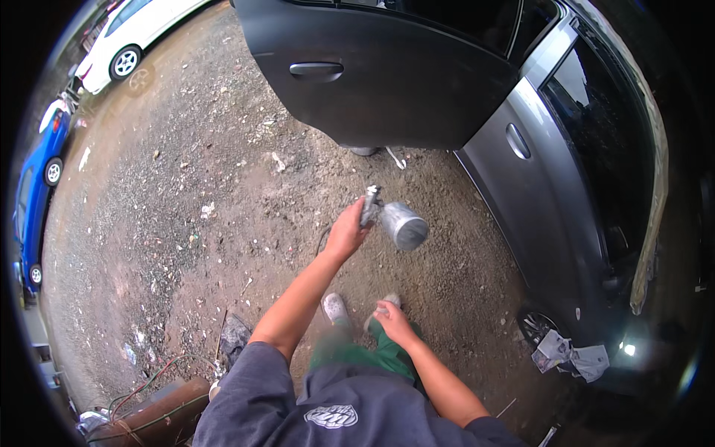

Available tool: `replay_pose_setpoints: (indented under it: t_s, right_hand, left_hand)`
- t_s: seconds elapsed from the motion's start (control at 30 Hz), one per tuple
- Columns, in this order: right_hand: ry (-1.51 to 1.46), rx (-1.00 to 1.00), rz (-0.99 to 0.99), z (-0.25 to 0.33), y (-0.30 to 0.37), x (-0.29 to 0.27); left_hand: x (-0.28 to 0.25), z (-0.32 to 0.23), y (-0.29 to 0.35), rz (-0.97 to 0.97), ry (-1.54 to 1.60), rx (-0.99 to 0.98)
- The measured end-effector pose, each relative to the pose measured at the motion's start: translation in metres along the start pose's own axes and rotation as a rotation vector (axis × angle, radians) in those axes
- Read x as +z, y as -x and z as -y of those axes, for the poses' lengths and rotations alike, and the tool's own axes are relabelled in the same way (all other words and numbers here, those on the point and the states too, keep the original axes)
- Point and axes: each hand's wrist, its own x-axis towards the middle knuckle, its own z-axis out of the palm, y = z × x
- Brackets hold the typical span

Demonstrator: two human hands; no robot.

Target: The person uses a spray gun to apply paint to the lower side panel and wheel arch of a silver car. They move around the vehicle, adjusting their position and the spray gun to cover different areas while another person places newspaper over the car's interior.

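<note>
The L hand [348, 232] is closed around the handle of a spray gun [403, 226], w/ its fingers grasping it firmly. The gun is in the middle of the scene, held above the gravel ground [223, 223]; its grey cup is on the R side of the hand, tilted toward near right. The R hand [393, 322] is nearer to the person, low, above the R shoe [375, 319] in the view; its fingers are partly bent, but I cannot tell if they hold sth. The L shoe [335, 307] is just beside, to the left.

At the far side is a dark grey car door [387, 86] w/ a handle. On the right is a 2nd grey door [514, 194], also w/ a handle. Near right, paper sheets [573, 356] partly cover a wheel [538, 325].

At far left there are a white car [153, 31] and, nearer, a blue car [33, 197]. Near left lies a brown cylinder [160, 417], w/ thin hoses [160, 366] about it.
</note>
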Motion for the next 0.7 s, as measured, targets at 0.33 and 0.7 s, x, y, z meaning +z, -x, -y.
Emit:
replay_pose_setpoints:
  t_s: [0.33,0.7]
  right_hand:
    - [-0.547,-0.535,-0.401,0.041,-0.345,-0.122]
    - [-1.176,-0.210,-0.511,-0.117,-0.568,-0.173]
  left_hand:
    - [0.174,0.031,-0.179,0.231,-0.156,-0.284]
    - [0.359,0.141,-0.300,0.399,-0.315,-0.544]
